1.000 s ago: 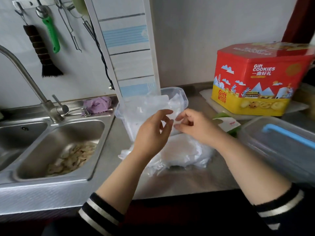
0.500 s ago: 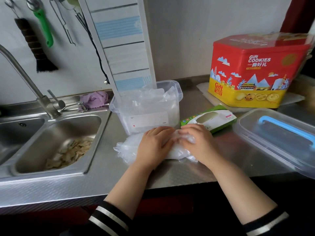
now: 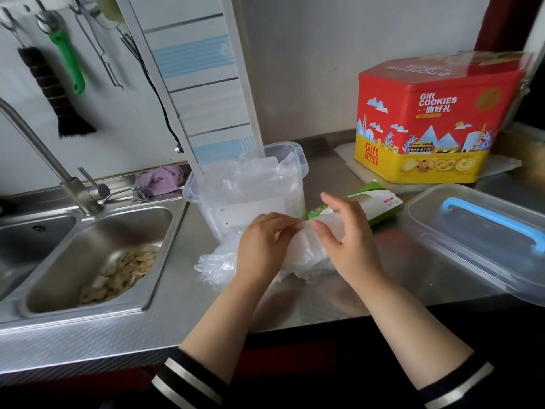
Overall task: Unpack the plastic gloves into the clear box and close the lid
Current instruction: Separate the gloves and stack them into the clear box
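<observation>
Head view is looking down on a stack of plastic gloves [image 3: 219,262] lying on the steel desk [image 3: 368,293], its long axis running left to right, directly under both hands. The left hand [image 3: 261,246] is resting on the stack's middle with fingers curled down over the far edge; whether they are pinching the film I cannot tell. The right hand [image 3: 349,237] is lifting off the right end — fingers spread and relaxed, gripping nothing that shows. The clear box [image 3: 300,160] is standing just beyond the fingers, open and already holding crumpled gloves, so the left hand is the nearer one to carry the stack forward and up. The lid [image 3: 472,246], with its blue handle, is lying well to the right. The gloves are looking thin, translucent and slippery — likely to slide apart if gripped at one end only.
</observation>
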`<state>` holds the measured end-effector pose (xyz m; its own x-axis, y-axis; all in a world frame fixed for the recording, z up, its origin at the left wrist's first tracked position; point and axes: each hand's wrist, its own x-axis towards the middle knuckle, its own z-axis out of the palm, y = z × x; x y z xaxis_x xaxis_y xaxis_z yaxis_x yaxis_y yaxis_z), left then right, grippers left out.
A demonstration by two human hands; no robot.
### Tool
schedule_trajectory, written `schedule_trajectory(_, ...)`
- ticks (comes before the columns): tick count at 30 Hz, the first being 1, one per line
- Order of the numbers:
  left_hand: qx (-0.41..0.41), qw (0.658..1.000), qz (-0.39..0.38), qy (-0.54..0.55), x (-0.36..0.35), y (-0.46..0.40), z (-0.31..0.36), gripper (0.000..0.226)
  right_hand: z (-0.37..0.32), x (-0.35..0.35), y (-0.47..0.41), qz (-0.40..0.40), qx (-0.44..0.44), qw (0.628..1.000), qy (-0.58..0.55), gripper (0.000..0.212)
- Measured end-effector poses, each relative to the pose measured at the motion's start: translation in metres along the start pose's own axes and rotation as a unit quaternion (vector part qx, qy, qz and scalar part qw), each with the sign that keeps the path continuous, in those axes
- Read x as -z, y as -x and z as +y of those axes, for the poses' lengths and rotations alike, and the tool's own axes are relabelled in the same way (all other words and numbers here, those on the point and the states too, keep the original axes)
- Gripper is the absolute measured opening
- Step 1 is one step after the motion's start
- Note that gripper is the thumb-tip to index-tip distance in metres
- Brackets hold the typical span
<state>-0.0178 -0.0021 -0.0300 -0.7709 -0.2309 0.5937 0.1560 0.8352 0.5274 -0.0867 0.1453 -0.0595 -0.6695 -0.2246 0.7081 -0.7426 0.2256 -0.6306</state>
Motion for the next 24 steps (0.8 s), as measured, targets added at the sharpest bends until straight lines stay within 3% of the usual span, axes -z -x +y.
schedule_trajectory(3, 0.149, 0.977, 0.012, 0.153, 0.015, -0.010, 0.009, 0.017, -0.004, 0.005, 0.002, -0.034, -0.095, 0.994, -0.046, 0.061)
schedule_trajectory(5, 0.185, 0.954, 0.037, 0.233, 0.026, -0.017, 0.013, 0.018, -0.004, 0.005, 0.003, -0.063, -0.119, 0.990, -0.028, 0.059)
schedule_trajectory(11, 0.211, 0.906, 0.108, 0.351, 0.057, -0.036, 0.015, 0.008, 0.001, 0.001, 0.006, -0.069, -0.069, 0.995, 0.017, 0.048)
schedule_trajectory(19, 0.258, 0.811, 0.155, 0.501, 0.103, -0.068, -0.019, 0.021, 0.003, 0.000, 0.005, -0.073, -0.081, 0.994, 0.018, 0.056)
schedule_trajectory(22, 0.263, 0.800, 0.182, 0.508, 0.123, -0.083, -0.029, 0.026, 0.002, 0.000, 0.006, -0.069, -0.082, 0.994, 0.019, 0.056)
schedule_trajectory(24, 0.250, 0.812, 0.193, 0.491, 0.139, -0.094, -0.022, 0.029, 0.002, -0.001, 0.006, -0.065, -0.081, 0.994, 0.020, 0.055)
